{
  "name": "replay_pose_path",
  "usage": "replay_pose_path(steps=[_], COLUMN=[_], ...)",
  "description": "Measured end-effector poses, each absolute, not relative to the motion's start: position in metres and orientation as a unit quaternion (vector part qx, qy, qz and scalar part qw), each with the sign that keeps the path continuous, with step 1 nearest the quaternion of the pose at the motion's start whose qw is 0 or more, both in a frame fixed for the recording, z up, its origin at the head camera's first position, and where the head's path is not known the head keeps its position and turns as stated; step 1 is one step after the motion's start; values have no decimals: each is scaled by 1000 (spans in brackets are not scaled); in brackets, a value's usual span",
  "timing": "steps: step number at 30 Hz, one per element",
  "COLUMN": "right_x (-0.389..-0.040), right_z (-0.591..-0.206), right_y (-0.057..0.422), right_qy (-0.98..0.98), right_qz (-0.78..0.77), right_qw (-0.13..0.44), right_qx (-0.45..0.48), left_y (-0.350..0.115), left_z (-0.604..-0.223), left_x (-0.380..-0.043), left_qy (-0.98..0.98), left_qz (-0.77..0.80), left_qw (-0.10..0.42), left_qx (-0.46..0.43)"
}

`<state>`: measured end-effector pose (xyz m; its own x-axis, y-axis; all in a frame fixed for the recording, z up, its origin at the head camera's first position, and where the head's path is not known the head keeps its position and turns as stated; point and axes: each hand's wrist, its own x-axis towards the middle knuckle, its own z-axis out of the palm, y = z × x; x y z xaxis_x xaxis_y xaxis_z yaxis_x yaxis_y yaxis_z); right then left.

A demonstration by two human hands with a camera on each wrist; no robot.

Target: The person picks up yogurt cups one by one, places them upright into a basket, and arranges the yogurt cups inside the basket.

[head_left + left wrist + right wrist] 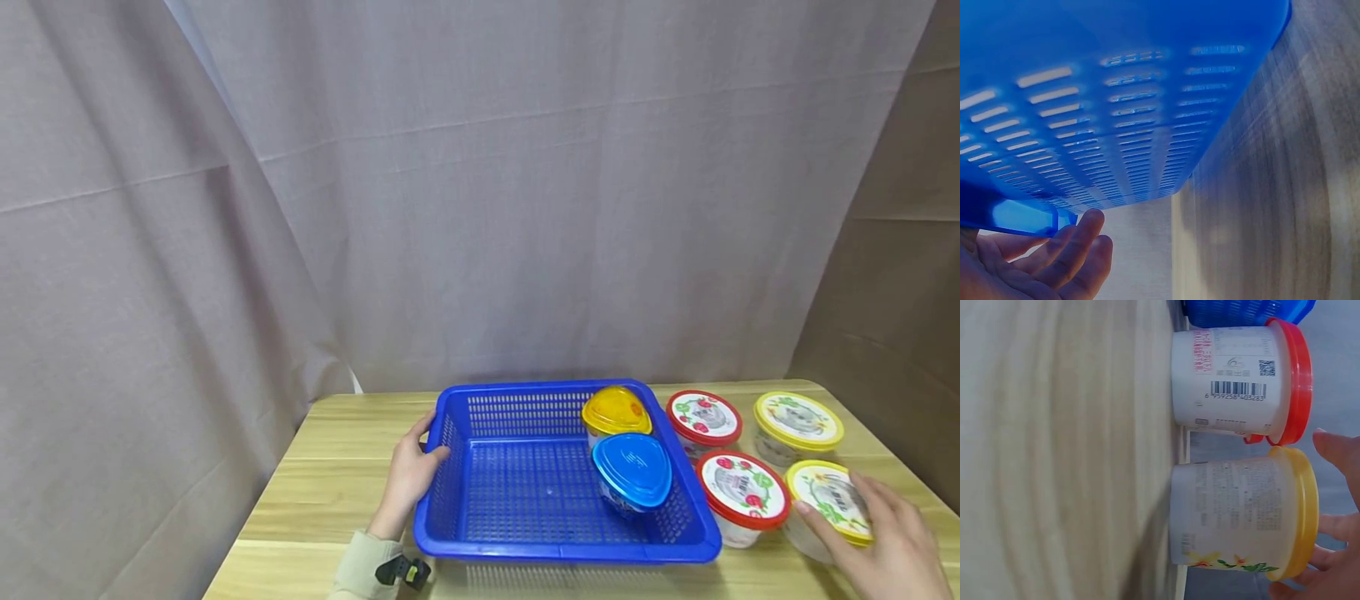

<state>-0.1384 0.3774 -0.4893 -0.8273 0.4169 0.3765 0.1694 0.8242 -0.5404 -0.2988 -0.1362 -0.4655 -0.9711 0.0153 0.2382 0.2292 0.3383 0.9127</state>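
Observation:
At the left end of a blue plastic basket (562, 552), my left hand (411, 475) holds the rim, thumb over the inner side and fingers outside beneath it. The left wrist view shows those fingers (1079, 250) below the rim, by the slotted wall. My right hand (892, 542) is over the near tub with a yellow lid (828, 500), thumb and fingers spread about the lid. In the right wrist view the thumb (1334, 449) stands off the lid, while the other fingers are right at its edge. That tub (1229, 515) stands upright on the table.
Inside the basket's right end are a tub with a yellow lid (617, 410) and one with a blue lid (633, 471). Two red-lidded tubs (742, 489) and another yellow-lidded tub (798, 419) stand right of the basket. A grey curtain (525, 208) hangs behind the wooden table (315, 492).

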Motion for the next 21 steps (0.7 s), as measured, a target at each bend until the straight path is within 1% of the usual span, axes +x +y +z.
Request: replay_pose_path(steps=[3,6,10,16,21], right_x=[-139,-140,-141,-142,-142], right_z=[-494,-498,-500,-500,-500], right_y=[379,383,388,393,397], right_qy=[-921,-917,-915,-916,-919], right_qz=[250,255,264,287,298], right_qw=[246,260,256,221,179], right_qx=[-167,-159,-164,-175,-187], left_y=[-136,-136,-135,-135,-136], left_z=[-465,-465,-464,-464,-465], left_x=[-298,-298,-300,-301,-299], left_qy=[-811,-811,-813,-812,-811], left_qz=[-572,-573,-571,-571,-572], left_qw=[96,96,95,99,97], left_qx=[-77,-74,-66,-68,-72])
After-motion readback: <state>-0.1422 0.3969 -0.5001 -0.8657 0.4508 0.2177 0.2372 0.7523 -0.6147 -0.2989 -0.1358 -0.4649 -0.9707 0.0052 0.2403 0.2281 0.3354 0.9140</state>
